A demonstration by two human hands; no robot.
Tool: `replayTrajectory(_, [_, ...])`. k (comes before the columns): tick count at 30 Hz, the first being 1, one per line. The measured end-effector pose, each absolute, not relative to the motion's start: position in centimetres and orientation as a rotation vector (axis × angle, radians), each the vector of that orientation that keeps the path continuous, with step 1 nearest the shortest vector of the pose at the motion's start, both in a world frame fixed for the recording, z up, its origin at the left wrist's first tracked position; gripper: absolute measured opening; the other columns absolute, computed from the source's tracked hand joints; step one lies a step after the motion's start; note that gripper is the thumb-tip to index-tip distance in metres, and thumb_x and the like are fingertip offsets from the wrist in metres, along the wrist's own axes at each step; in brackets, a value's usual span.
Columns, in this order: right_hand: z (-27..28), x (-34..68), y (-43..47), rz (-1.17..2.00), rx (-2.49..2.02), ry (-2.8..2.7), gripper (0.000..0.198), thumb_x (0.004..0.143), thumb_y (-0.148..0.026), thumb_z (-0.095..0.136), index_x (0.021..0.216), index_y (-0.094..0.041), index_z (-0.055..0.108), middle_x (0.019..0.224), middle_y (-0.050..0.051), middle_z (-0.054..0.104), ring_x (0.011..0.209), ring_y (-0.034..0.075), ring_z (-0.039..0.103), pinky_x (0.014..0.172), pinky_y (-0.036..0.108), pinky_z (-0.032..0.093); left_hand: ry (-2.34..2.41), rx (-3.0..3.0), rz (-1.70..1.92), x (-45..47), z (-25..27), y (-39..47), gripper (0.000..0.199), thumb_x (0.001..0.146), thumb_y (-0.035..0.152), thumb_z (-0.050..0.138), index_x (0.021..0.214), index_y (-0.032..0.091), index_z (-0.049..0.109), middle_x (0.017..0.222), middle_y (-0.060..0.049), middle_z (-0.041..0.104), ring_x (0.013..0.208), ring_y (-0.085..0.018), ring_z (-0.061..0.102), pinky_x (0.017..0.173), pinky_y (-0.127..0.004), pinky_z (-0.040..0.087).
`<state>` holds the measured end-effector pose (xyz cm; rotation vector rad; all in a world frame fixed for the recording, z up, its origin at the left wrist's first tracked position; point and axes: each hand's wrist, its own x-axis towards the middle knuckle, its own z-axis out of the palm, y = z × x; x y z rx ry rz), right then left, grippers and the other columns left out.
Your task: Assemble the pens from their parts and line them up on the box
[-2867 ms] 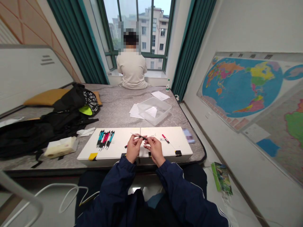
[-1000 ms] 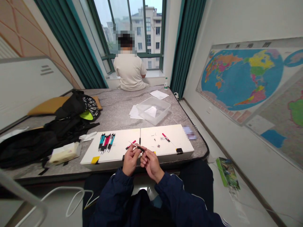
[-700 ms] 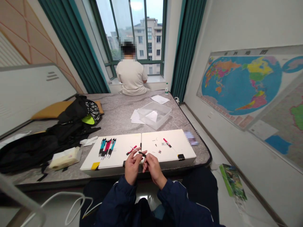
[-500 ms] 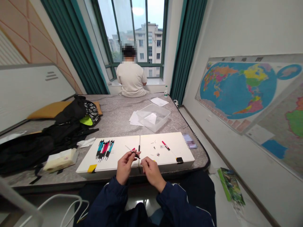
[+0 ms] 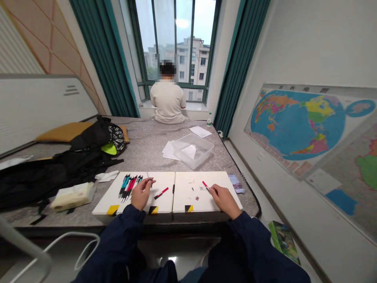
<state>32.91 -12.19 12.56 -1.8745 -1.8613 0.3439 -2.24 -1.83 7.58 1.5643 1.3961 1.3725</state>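
Note:
My left hand (image 5: 141,193) is closed in a pinch over the left half of the white board (image 5: 118,202), just right of a row of pens (image 5: 127,187) with blue, red and black barrels. A thin stick like a pen refill (image 5: 147,174) rises from its fingertips. Between my hands lies a red and black pen part (image 5: 161,193). My right hand (image 5: 223,199) is over the board's right half, its fingers closed at the lower end of a red pen part (image 5: 205,184). Several tiny parts (image 5: 196,198) lie to its left, too small to name.
Behind the board stand a clear plastic box (image 5: 193,159) and papers (image 5: 200,131). A tissue pack (image 5: 73,196) and black bag (image 5: 85,157) lie left. A person (image 5: 167,100) sits by the window, facing away. A bottle (image 5: 209,119) stands at the far right.
My hands have moved apart, the left toward the row of pens, the right to the red part on the right. A red and black pen part now lies on the board's left half.

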Motion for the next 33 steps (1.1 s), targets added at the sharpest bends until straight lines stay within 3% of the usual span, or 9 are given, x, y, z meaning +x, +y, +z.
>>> replayTrajectory(8, [14.0,28.0,-9.0,0.329,-1.883,-2.182,0.030,0.096,-0.030,0.040,0.094,-0.017,0.067,0.089,0.010,0.071,0.084,0.020,0.063,0.070,0.026,0.034,1.441,1.490,1.456,-1.7,5.3,-1.3,0.034,0.080,0.046,0.056,0.094,0.017,0.068,0.082,-0.008,0.073,0.085,-0.025,0.068,0.087,-0.041,0.051])
replayTrajectory(14, [12.5,22.7,-5.9,0.360,-1.797,-2.411,0.026,0.090,-0.027,0.046,0.099,-0.017,0.069,0.096,0.012,0.071,0.088,0.024,0.064,0.071,0.029,0.037,1.403,1.518,1.400,-2.0,4.0,-1.2,0.036,0.081,0.045,0.056,0.096,0.015,0.068,0.083,-0.009,0.074,0.085,-0.025,0.069,0.086,-0.039,0.051])
replayTrajectory(20, [11.7,18.9,-2.3,0.417,-1.752,-2.333,0.032,0.081,-0.008,0.049,0.106,-0.018,0.067,0.104,0.011,0.068,0.095,0.021,0.061,0.076,0.028,0.037,1.336,1.578,1.401,-1.9,3.3,-1.2,0.037,0.086,0.042,0.053,0.107,0.015,0.067,0.088,-0.008,0.073,0.086,-0.022,0.069,0.086,-0.037,0.051])
replayTrajectory(28, [12.5,20.1,-2.8,0.465,-1.692,-2.126,0.033,0.073,0.001,0.045,0.091,-0.017,0.066,0.088,0.006,0.067,0.082,0.015,0.057,0.073,0.023,0.036,1.327,1.604,1.423,-1.8,2.7,-1.0,0.037,0.086,0.040,0.053,0.109,0.015,0.067,0.093,-0.009,0.073,0.085,-0.021,0.069,0.081,-0.035,0.054])
replayTrajectory(33, [12.2,22.0,-7.3,0.514,-1.535,-2.064,0.026,0.072,-0.003,0.043,0.077,-0.018,0.064,0.073,0.002,0.064,0.071,0.015,0.056,0.069,0.023,0.035,1.286,1.602,1.377,-2.0,2.9,-1.1,0.032,0.087,0.038,0.052,0.104,0.015,0.067,0.088,-0.008,0.074,0.089,-0.022,0.069,0.090,-0.039,0.050])
